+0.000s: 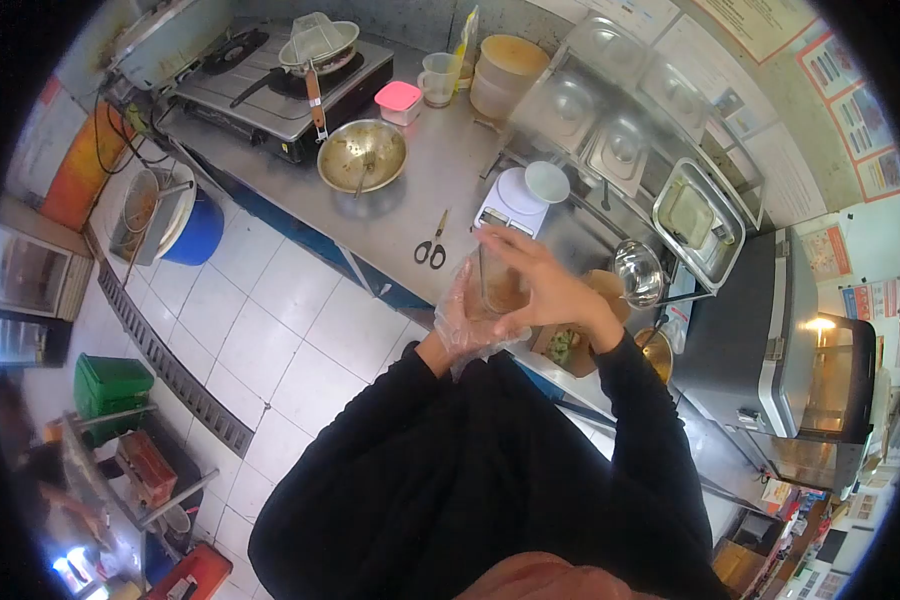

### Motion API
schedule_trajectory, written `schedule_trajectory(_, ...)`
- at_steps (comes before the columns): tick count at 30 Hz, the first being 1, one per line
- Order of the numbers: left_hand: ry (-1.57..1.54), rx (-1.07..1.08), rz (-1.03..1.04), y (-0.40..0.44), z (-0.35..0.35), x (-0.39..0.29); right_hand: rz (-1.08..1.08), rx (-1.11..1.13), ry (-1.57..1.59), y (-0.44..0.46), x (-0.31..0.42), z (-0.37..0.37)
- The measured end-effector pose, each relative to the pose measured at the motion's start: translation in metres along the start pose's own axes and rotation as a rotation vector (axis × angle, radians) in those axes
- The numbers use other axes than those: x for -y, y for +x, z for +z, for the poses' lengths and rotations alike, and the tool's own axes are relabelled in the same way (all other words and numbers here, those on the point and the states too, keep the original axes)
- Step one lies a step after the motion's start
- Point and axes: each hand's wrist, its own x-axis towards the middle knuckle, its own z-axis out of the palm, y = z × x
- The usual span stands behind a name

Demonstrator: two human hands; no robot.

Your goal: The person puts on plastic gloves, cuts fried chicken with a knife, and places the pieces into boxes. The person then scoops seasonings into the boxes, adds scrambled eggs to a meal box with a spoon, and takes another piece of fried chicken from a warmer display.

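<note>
My left hand, in a loose clear plastic glove, is curled at the left and lower side of a see-through container with something brownish at its bottom. My bare right hand arches over the right side of the same container, thumb low and fingers across the top. The two hands grip it between them above the counter edge; part of it is hidden. Just below my right hand sits an open brown box with green pieces in it. Beyond my fingers stands a white kitchen scale with a pale cup on it.
Black-handled scissors lie on the steel counter. Further left are a metal bowl with a utensil, a pink-lidded tub and a gas stove. Lidded steel pans and a shiny bowl stand right.
</note>
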Motion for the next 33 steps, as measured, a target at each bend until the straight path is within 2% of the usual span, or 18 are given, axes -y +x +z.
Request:
schedule_trajectory(2, 0.036, -0.036, 0.015, 0.004, 0.007, 0.001, 0.005, -0.01, 0.048, -0.004, 0.005, -0.01)
schedule_trajectory(4, 0.074, -0.068, 0.022, 0.007, 0.015, 0.003, 0.103, 0.058, -0.066, -0.012, 0.013, -0.019)
schedule_trajectory(7, 0.037, -0.049, -0.092, 0.015, 0.022, 0.008, 0.202, 0.02, -0.028, -0.026, 0.015, -0.023)
schedule_trajectory(9, 0.139, -0.071, -0.085, 0.026, 0.023, 0.016, 0.249, -0.039, -0.036, -0.043, 0.013, -0.023)
schedule_trajectory(11, 0.159, -0.022, -0.17, 0.036, 0.035, 0.025, 0.302, -0.106, -0.049, -0.063, 0.008, -0.025)
schedule_trajectory(13, 0.181, 0.027, -0.251, 0.049, 0.039, 0.037, 0.297, -0.161, 0.019, -0.083, 0.005, -0.033)
schedule_trajectory(14, 0.109, -0.029, -0.35, 0.057, 0.034, 0.043, 0.306, -0.178, 0.006, -0.092, 0.005, -0.044)
schedule_trajectory(16, 0.048, -0.083, -0.456, 0.07, 0.026, 0.05, 0.164, -0.263, -0.151, -0.115, 0.0, -0.08)
schedule_trajectory(18, 0.415, -0.201, -0.349, 0.077, 0.018, 0.051, 0.245, -0.408, -0.274, -0.151, -0.017, -0.13)
schedule_trajectory(19, 0.419, -0.198, -0.351, 0.078, 0.009, 0.048, 0.313, -0.464, -0.32, -0.171, -0.028, -0.158)
schedule_trajectory(21, 0.498, -0.287, -0.172, 0.072, -0.011, 0.032, 0.596, -0.484, -0.586, -0.2, -0.045, -0.207)
schedule_trajectory(23, 0.517, -0.254, -0.118, 0.06, -0.028, 0.019, 0.753, -0.399, -0.815, -0.232, -0.107, -0.237)
schedule_trajectory(25, 0.539, -0.226, -0.065, 0.049, -0.031, 0.011, 0.755, -0.344, -0.799, -0.247, -0.165, -0.246)
schedule_trajectory(27, 0.436, -0.345, 0.02, 0.039, -0.023, 0.008, 0.748, -0.285, -0.78, -0.251, -0.189, -0.25)
schedule_trajectory(29, 0.414, -0.381, 0.076, 0.028, -0.017, 0.003, 0.839, -0.197, -0.777, -0.247, -0.208, -0.246)
schedule_trajectory(31, 0.384, -0.421, 0.137, 0.017, -0.014, -0.001, 0.775, -0.227, -0.678, -0.25, -0.22, -0.247)
schedule_trajectory(33, 0.407, -0.442, 0.213, 0.011, -0.014, -0.004, 0.806, -0.231, -0.707, -0.252, -0.216, -0.246)
